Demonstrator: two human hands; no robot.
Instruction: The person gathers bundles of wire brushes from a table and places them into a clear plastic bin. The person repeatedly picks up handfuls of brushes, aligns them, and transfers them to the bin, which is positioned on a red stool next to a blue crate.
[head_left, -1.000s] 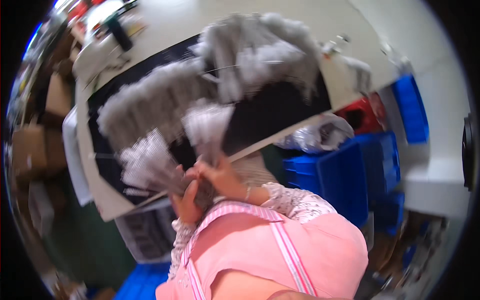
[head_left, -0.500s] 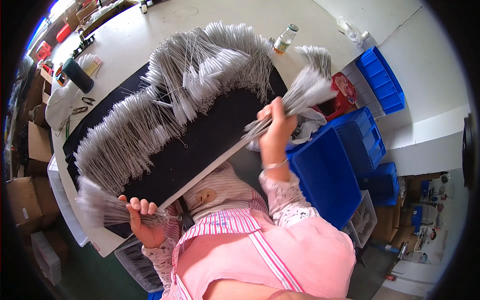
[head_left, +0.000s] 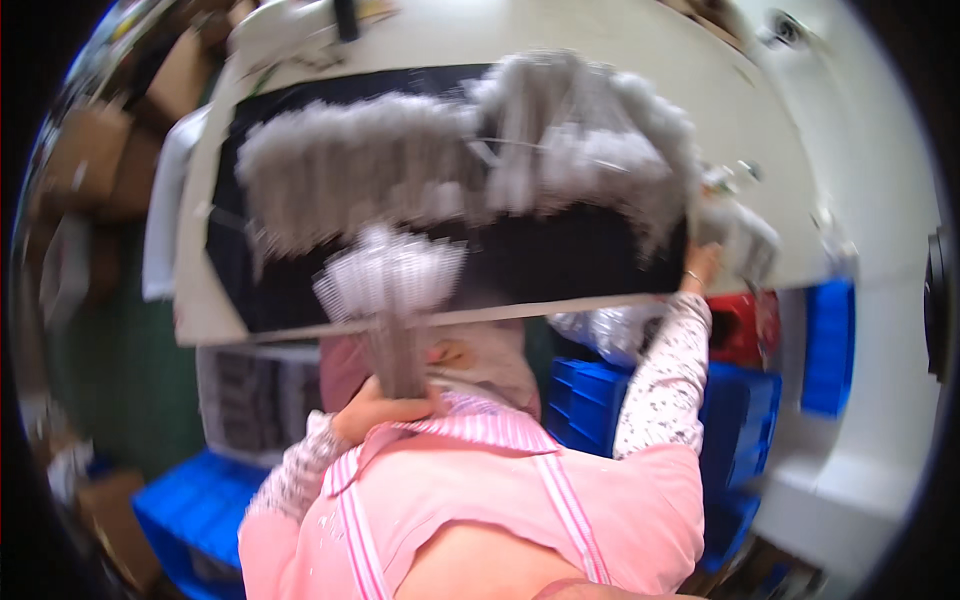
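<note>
One cream desk [head_left: 600,35] is being partly covered by black cloth [head_left: 560,262] bearing white-bristled wire brushes [head_left: 350,180]. A fanned brush bundle [head_left: 392,285] is being gripped by the left hand [head_left: 382,408], ideally evenly round the stems [head_left: 402,360]; whether anything is being held by the right hand [head_left: 703,262] cannot be told.

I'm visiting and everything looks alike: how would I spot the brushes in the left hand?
Find the pale table with the black mat, then look toward the pink clothing. There the left hand grips a bunch of white-ended brushes. Unlike the piles lying on the mat, this bunch fans out from a fist.
</note>
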